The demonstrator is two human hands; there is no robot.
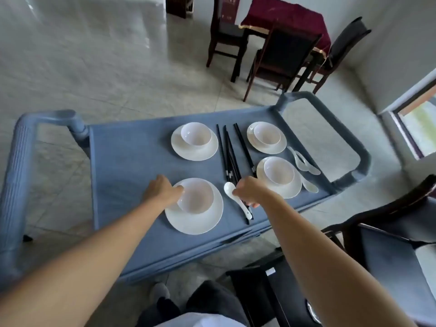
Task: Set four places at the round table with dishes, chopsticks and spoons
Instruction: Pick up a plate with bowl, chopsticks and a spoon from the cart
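A blue-grey cart [132, 166] carries several white plates, each with a white bowl on it. My left hand [161, 190] grips the left rim of the nearest bowl [197, 197], which sits on the nearest plate [195, 220]. My right hand [250, 191] closes over a white spoon [237, 199] and the near ends of black chopsticks [232, 156] lying in a bundle down the cart's middle. More white spoons [303, 161] lie by the right-hand plates. The round table is not in view.
The cart's handles curve up at the left [21, 147] and right [361, 159] ends. A dark chair [387, 234] stands close at my right. Farther back, dark chairs [280, 55] surround a table with a maroon cloth [287, 17]. Tiled floor lies beyond.
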